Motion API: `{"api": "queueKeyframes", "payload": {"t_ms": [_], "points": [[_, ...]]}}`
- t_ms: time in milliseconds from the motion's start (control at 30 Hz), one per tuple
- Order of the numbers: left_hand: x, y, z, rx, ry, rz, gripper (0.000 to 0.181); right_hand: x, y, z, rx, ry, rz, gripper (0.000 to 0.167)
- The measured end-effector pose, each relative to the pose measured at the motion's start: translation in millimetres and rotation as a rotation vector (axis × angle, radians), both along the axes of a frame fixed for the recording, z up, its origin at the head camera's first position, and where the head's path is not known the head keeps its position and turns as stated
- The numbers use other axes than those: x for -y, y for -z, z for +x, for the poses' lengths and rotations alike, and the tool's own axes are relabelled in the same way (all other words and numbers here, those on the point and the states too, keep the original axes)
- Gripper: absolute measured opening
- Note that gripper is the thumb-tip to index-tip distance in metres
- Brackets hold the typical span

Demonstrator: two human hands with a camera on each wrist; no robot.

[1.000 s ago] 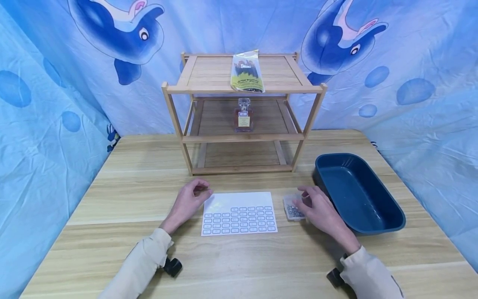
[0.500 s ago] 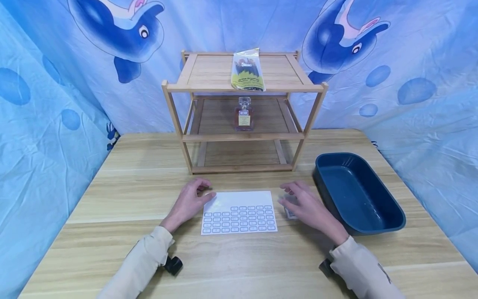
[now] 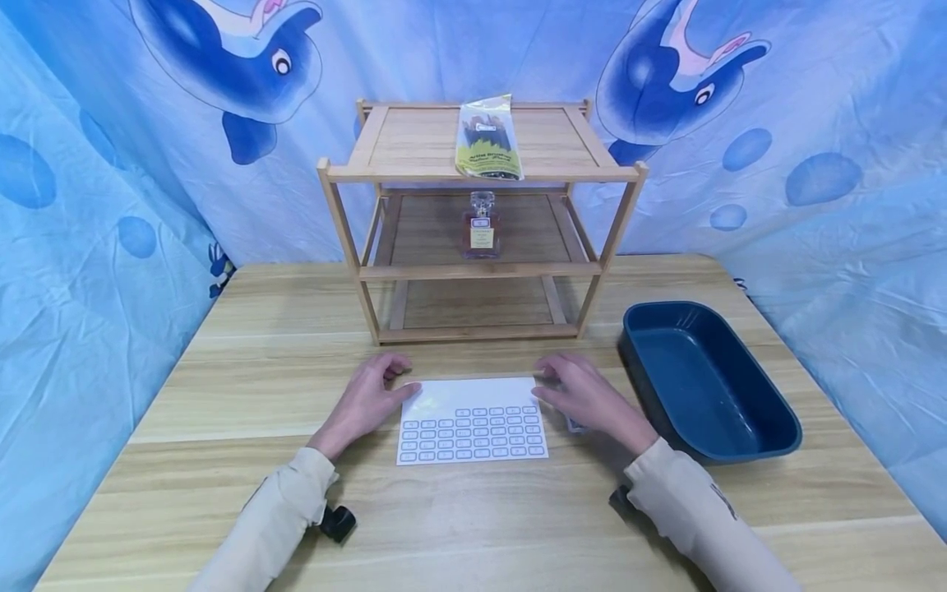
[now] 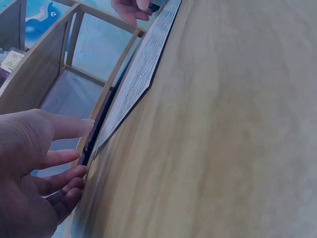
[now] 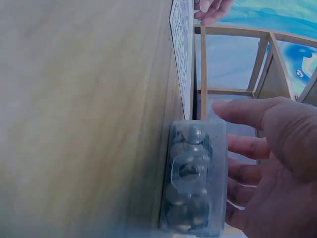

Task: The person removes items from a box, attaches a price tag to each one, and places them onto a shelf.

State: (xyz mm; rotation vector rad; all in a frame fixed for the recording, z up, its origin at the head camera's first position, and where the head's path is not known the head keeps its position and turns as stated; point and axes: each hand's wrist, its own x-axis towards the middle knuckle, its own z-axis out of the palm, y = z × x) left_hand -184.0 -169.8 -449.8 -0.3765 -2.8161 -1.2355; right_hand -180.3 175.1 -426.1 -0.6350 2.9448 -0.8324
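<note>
A white sheet of blue-framed labels (image 3: pixel 473 433) lies flat on the table; its top strip and part of the upper left hold no labels. My left hand (image 3: pixel 366 401) is at the sheet's upper left corner, thumb tip over or against it, fingers loosely bent. At the upper right corner is my right hand (image 3: pixel 584 398), its thumb by the sheet's edge. Neither hand grips anything. Under the right hand sits a small clear plastic box (image 5: pixel 198 173) of rounded metallic pieces, mostly hidden from the head view.
Behind the sheet stands a three-tier wooden shelf (image 3: pixel 481 270). A pack of artist brushes (image 3: pixel 488 152) lies on its top, a perfume bottle (image 3: pixel 482 234) on its middle tier; both bear a label. To the right is a deep blue basin (image 3: pixel 703 378). A blue dolphin curtain surrounds the table.
My right hand has moved left, from over the clear box to the sheet's upper right corner. The left hand has shifted slightly, its thumb coming to the upper left corner.
</note>
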Motion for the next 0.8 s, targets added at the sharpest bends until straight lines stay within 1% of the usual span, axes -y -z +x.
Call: {"api": "queueKeyframes", "payload": {"t_ms": [167, 300, 433, 633, 800], "points": [[3.7, -0.7, -1.9, 0.020, 0.003, 0.012, 0.041, 4.3, 0.8, -5.6, 0.009, -0.020, 0.028, 0.033], [5.2, -2.1, -2.4, 0.027, 0.018, 0.002, 0.037, 7.1, 1.6, -7.1, 0.035, -0.011, 0.042, 0.034], [5.5, -1.7, -3.7, 0.022, 0.019, -0.017, 0.032, 10.9, 1.4, -8.1, 0.065, 0.005, 0.069, 0.036], [5.6, 2.7, -6.2, -0.003, 0.026, -0.066, 0.024, 16.8, 0.7, -9.5, 0.109, 0.023, 0.100, 0.035], [4.3, 4.0, -7.3, -0.015, 0.023, -0.074, 0.019, 19.5, 0.3, -11.7, 0.124, 0.038, 0.116, 0.033]]}}
